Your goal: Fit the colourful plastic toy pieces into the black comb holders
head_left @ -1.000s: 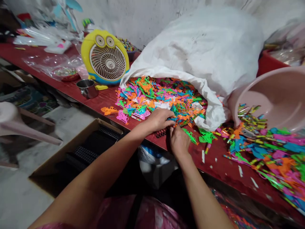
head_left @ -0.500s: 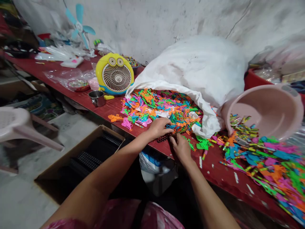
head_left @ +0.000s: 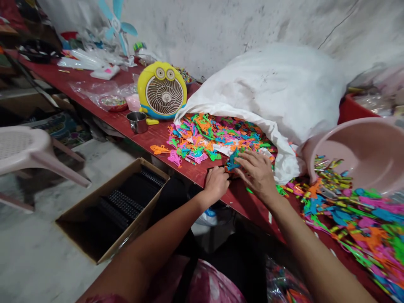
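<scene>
Pieces of bright plastic (head_left: 232,160) lie by the right hand (head_left: 260,174), fingers loosely spread; the left hand (head_left: 216,184) curls near the table (head_left: 192,171) edge, its grip hidden.

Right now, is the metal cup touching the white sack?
Apart. The head view shows the metal cup to the left of the white sack, with a bare strip of red tabletop between them.

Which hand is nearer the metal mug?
The left hand, at the front of the table, right of the metal mug; the right hand is farther right, near the white sack.
</scene>
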The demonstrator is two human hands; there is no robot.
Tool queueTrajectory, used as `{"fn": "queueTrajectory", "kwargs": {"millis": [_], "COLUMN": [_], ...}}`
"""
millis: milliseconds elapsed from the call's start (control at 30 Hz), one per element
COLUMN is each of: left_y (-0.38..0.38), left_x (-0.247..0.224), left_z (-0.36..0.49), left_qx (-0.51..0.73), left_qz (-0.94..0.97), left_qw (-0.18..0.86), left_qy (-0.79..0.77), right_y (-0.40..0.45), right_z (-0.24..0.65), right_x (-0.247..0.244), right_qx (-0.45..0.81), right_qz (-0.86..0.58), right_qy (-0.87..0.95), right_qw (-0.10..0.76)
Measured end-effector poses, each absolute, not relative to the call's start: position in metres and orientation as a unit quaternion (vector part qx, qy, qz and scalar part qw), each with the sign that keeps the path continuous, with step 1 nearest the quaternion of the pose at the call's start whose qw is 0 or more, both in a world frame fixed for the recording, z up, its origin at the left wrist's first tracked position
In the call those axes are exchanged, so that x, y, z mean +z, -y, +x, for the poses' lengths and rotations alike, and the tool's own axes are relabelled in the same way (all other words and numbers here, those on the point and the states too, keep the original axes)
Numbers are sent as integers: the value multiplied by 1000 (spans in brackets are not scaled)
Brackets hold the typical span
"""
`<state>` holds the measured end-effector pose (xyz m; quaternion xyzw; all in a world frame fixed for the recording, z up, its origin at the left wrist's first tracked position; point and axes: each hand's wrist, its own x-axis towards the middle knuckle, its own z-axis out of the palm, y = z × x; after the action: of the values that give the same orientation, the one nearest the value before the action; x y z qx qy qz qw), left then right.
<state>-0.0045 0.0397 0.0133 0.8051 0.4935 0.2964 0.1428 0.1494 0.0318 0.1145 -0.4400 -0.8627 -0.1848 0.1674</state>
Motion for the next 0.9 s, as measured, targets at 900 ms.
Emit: {"fn": "queueTrajectory", "kwargs": {"millis": [900], "left_y": [-46], "left_x": [11], "left_z": [37], "left_qx": [265], "left_qz": [750], "left_qw": [126], "left_qy": [-592], "right_y": [-35], "right_z": [164], "right_x": [72], "right_qx": [-267], "right_qz": [-452], "right_qy": [817], "right_qw": [237]}}
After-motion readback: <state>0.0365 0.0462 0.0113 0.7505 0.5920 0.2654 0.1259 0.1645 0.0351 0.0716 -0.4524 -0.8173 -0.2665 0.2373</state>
